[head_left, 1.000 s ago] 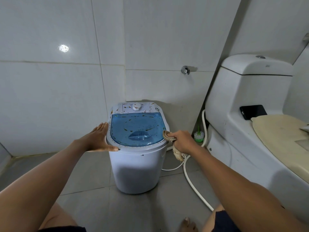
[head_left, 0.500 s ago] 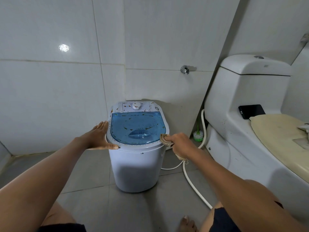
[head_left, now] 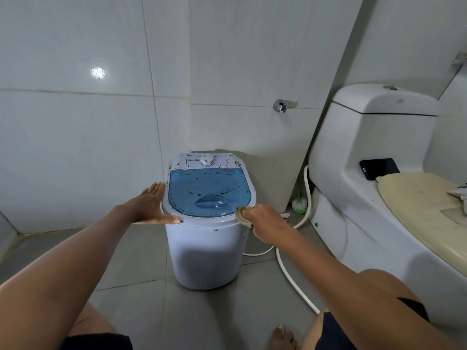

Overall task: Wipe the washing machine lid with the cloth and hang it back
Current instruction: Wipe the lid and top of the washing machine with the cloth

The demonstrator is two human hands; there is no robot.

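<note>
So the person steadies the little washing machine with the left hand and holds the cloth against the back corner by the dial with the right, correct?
Not quite. In the head view the right hand presses the cloth against the front right rim of the washing machine, near the blue lid, not by the dial. The left hand does steady its left side.

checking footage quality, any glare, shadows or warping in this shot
Head view: a bright glare spot on the left wall tile; soft shadow on the washer's front; wide-angle warping bends the wall seams and toilet; lid and both hands stay sharp, left, right.
</note>
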